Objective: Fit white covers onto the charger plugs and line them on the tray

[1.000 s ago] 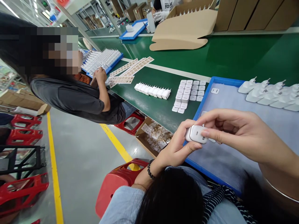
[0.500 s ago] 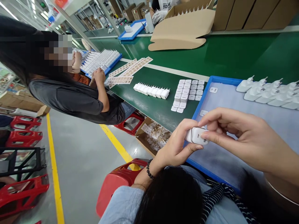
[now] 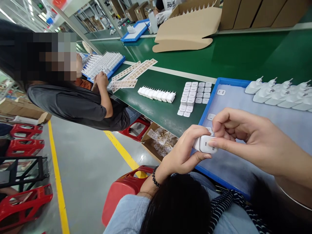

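A white charger [image 3: 204,145], with a small port slot and dark lettering on its face, sits between my two hands over the blue tray's near left edge. My left hand [image 3: 186,148] wraps it from the left, fingers above and thumb below. On its lettered face lies the thumb of my right hand [image 3: 251,139], whose other fingers are curled above and behind. Small white covers, such as one with a slot [image 3: 221,92], lie along the left of the blue-rimmed tray [image 3: 207,109]. Rows of white plug chargers [image 3: 280,92] stand at the tray's far right.
Left of the tray are stacked white covers [image 3: 188,96] and a row of chargers [image 3: 156,94]. Sticker sheets [image 3: 138,71] lie farther along the green bench [image 3: 163,113]. A co-worker [image 3: 68,100] sits at left. Brown cardboard [image 3: 187,31] lies at the back, a red stool [image 3: 122,195] below.
My right index finger has lifted slightly off the charger, while the thumb stays on its face. The lettering shows more fully. The view has shifted slightly.
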`<state>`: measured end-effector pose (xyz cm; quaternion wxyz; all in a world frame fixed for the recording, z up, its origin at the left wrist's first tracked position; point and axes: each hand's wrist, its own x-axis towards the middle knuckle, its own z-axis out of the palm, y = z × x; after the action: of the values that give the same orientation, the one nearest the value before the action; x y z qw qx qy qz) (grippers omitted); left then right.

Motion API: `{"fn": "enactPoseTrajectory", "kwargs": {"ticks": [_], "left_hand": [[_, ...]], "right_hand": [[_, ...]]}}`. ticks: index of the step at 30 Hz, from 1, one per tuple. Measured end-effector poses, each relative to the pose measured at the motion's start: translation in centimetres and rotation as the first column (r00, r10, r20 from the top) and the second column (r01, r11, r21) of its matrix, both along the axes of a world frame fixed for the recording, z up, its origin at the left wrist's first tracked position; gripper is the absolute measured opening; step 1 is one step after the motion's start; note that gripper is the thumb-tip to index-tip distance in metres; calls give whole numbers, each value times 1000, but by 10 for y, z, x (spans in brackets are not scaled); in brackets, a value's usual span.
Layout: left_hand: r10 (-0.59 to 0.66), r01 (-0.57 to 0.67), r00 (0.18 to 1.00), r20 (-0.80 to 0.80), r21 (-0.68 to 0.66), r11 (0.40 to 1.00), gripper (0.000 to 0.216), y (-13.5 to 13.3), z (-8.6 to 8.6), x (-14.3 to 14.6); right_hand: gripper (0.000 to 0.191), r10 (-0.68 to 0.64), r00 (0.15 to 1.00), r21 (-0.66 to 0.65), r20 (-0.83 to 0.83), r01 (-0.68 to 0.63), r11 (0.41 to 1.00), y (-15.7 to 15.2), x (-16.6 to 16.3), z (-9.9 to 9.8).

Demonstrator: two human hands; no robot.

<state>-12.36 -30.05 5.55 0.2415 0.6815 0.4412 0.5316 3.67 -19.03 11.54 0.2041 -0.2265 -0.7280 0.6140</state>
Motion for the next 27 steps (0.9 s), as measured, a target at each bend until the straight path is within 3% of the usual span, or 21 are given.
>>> {"fn": "enactPoseTrajectory", "kwargs": {"ticks": [5,11,18,27], "left_hand": [[-9,9,1000,6,38,999,42,1,0,0],[-9,9,1000,-12,41,999,42,2,0,-1],[-19,19,1000,4,10,1000,40,2,-1,-3],[-50,58,993,106,-74,996,41,0,-7,-2]], "right_hand": [[19,30,1000,-110,-2,-30,993,1,-1,3],[27,19,1000,-153,-6,-19,988,2,-2,-1],[25,-2,1000,-162,-1,2,987,1,-5,-5],[23,-3,1000,-69,16,4,998,-2,-5,-6]]}}
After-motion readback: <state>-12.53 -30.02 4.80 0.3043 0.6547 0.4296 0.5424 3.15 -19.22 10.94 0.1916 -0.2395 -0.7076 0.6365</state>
